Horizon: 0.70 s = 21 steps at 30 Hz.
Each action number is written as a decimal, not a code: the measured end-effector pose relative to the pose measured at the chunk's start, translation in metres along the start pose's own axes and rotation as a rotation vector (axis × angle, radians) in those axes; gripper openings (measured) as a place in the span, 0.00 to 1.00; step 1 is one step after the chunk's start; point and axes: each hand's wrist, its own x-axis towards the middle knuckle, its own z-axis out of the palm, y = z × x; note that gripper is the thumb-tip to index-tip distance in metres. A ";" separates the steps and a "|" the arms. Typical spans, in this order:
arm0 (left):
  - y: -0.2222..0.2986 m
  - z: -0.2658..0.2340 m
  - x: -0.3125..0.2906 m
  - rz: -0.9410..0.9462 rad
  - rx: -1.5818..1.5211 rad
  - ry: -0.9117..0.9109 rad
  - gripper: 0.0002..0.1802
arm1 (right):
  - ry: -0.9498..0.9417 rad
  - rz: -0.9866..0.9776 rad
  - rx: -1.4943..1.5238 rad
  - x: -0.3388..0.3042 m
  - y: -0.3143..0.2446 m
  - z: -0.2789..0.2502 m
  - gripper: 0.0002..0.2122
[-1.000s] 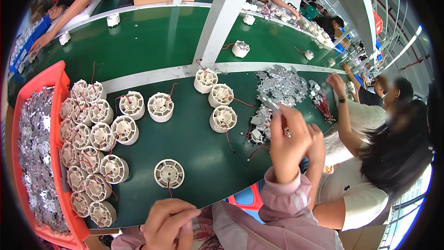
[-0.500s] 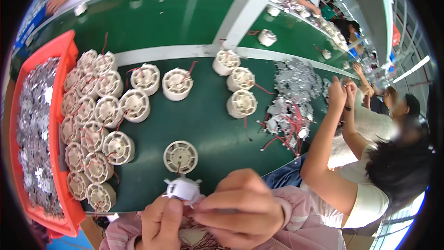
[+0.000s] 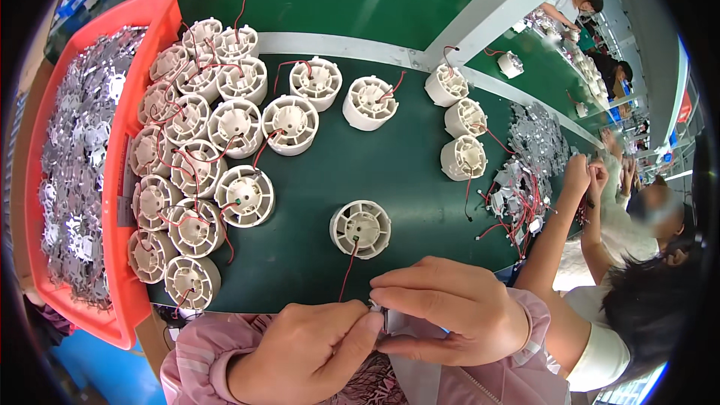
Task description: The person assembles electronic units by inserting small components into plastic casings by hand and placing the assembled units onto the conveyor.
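— So, what are the two hands doing?

— Both meet at the near edge of the green desk (image 3: 420,172). The left hand (image 3: 311,356) and the right hand (image 3: 450,315) are pressed fingertip to fingertip, pinching a small pale part (image 3: 377,313) between them. Most of it is hidden by the fingers, so I cannot tell its shape.

— Anything close by?

— A round white housing (image 3: 361,228) lies alone on the desk just beyond the hands, with a thin red wire (image 3: 347,276) trailing from it toward the fingers. I cannot tell whether the wire reaches the pinched part.

— And further out?

— A cluster of similar white housings (image 3: 202,157) with red leads fills the left of the desk, beside an orange tray (image 3: 142,60) of grey metal pieces (image 3: 75,172). On the right, another person's hands (image 3: 585,176) are raised near a heap of small metal parts (image 3: 525,165).
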 end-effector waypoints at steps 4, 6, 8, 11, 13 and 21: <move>-0.008 0.001 0.002 0.077 0.101 0.088 0.06 | 0.020 0.082 -0.103 0.004 -0.002 0.000 0.22; -0.010 0.001 0.004 0.109 0.143 0.128 0.08 | 0.056 0.130 -0.186 0.008 0.000 -0.004 0.21; -0.009 0.003 0.006 0.085 0.376 0.299 0.18 | 0.055 0.107 -0.235 0.019 0.009 -0.009 0.20; -0.016 0.006 0.015 0.100 0.532 0.394 0.28 | 0.059 0.059 -0.339 0.033 0.025 -0.015 0.20; -0.027 0.010 0.024 0.163 0.613 0.411 0.37 | -0.009 0.046 -0.293 0.038 0.032 -0.014 0.20; -0.048 0.007 0.042 0.259 0.560 0.329 0.41 | -0.223 0.025 -0.209 0.047 0.039 -0.021 0.20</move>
